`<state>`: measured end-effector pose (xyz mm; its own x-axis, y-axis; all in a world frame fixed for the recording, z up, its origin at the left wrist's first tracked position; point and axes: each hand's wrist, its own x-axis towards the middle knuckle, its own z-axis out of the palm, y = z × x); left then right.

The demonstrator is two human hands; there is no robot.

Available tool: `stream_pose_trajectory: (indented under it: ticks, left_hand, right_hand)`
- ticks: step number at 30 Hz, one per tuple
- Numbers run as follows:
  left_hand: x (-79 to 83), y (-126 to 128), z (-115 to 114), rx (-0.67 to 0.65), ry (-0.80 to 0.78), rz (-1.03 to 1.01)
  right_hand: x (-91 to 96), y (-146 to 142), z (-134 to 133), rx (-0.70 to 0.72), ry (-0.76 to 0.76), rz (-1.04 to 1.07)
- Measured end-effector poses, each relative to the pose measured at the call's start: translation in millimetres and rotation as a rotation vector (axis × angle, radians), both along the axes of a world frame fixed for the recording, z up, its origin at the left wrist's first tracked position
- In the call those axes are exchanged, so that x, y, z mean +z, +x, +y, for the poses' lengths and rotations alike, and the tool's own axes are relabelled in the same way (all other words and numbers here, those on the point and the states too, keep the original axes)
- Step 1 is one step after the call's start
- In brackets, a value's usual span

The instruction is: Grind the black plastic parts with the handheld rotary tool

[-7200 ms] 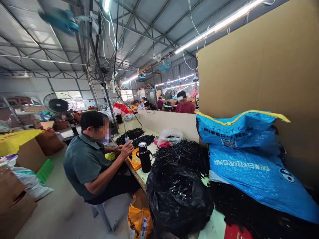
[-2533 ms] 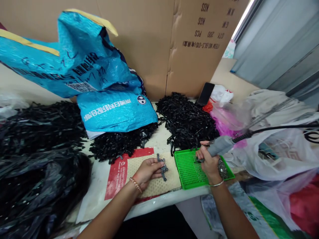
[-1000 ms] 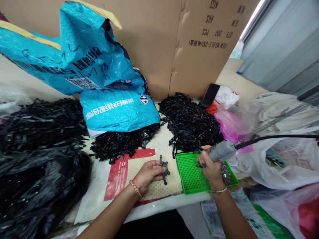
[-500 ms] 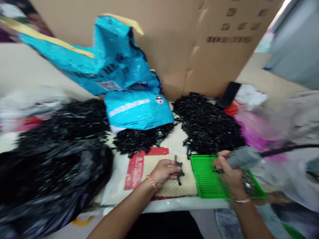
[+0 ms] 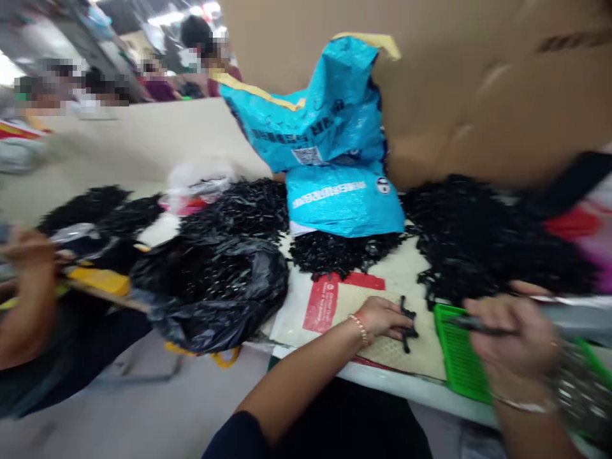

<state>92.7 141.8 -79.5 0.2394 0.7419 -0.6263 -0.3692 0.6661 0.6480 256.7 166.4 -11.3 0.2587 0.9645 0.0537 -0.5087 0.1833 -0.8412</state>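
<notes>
Black plastic part [image 5: 408, 322] sat pinched in my left hand [image 5: 382, 317], pressed flat on the beige honeycomb mat [image 5: 382, 347] just left of the green grid tray [image 5: 459, 357]. My right hand [image 5: 509, 328] was closed around the grey power screwdriver [image 5: 568, 312], its dark tip lying over the tray's near-left cells; blur hid whether the tip touched anything. I judged the work barely dented: only this one piece was in hand, while a big heap of black parts [image 5: 478, 236] rose directly behind the tray and a smaller heap [image 5: 335, 252] lay behind the mat, all apparently waiting. I could not tell which pieces, if any, were finished.

The desk [image 5: 392, 382] was pale and crowded. Left of the tray, beyond the mat, slumped a black plastic bag [image 5: 215, 287]; behind it leaned a blue woven sack [image 5: 329, 127] against a brown cardboard wall [image 5: 478, 83]. Further left of the tray a co-worker's hand [image 5: 29, 252] worked beside a yellow tray [image 5: 98, 279]. Other people sat at a far bench under bright lights.
</notes>
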Motion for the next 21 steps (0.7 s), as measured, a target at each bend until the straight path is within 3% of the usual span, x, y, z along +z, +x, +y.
stream_pose_trajectory:
  ticks: [2,6,11,21]
  left_hand:
    - [5.2,-1.4,-0.9,-0.007,0.033,0.036]
    - [6.8,-0.8,-0.3,-0.036,0.075,0.057]
    - [5.1,0.7,-2.3,-0.049,0.097,0.05]
    - [6.7,0.5,-2.1,-0.042,0.086,0.046]
  right_hand:
    - [3.8,-17.9,2.4,0.038,0.043,-0.01]
    - [-6.9,-38.5,7.0,0.078,0.113,-0.071]
    - [-18.2,-38.2,4.3,0.078,0.126,-0.106]
    - [-20.5,-45.7,8.5,0.095,0.131,-0.104]
